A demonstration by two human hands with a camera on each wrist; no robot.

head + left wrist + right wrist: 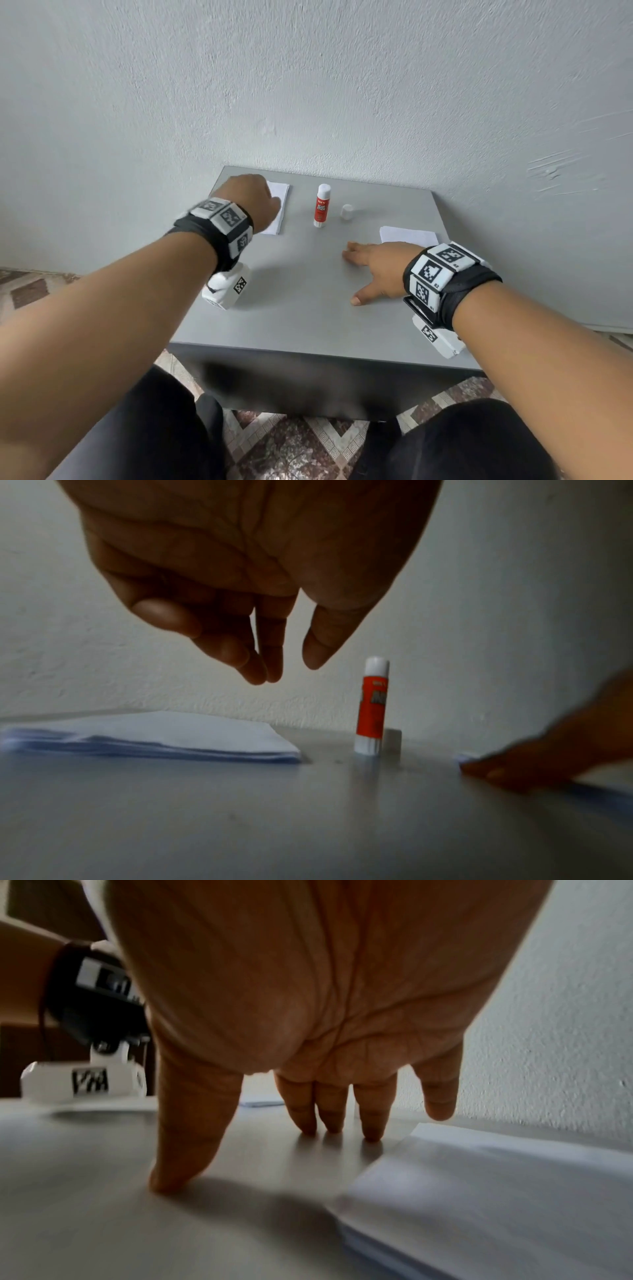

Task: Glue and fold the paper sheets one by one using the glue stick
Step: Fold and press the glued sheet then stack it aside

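Note:
A red-and-white glue stick (321,205) (371,710) stands upright and uncapped at the back of the grey table (301,301), with its white cap (347,212) just to its right. A stack of white paper sheets (275,207) (154,737) lies at the back left. My left hand (251,200) (274,669) hovers above this stack with loosely bent fingers, holding nothing. A second pile of white paper (407,236) (496,1191) lies at the right. My right hand (373,267) (274,1137) rests flat on the table beside that pile, fingers spread, fingertips (371,1134) touching the surface.
The table stands against a pale textured wall (342,85). Its front edge (308,353) is near my knees, above a patterned floor (291,445). Bare grey surface lies between my two hands in the middle of the table.

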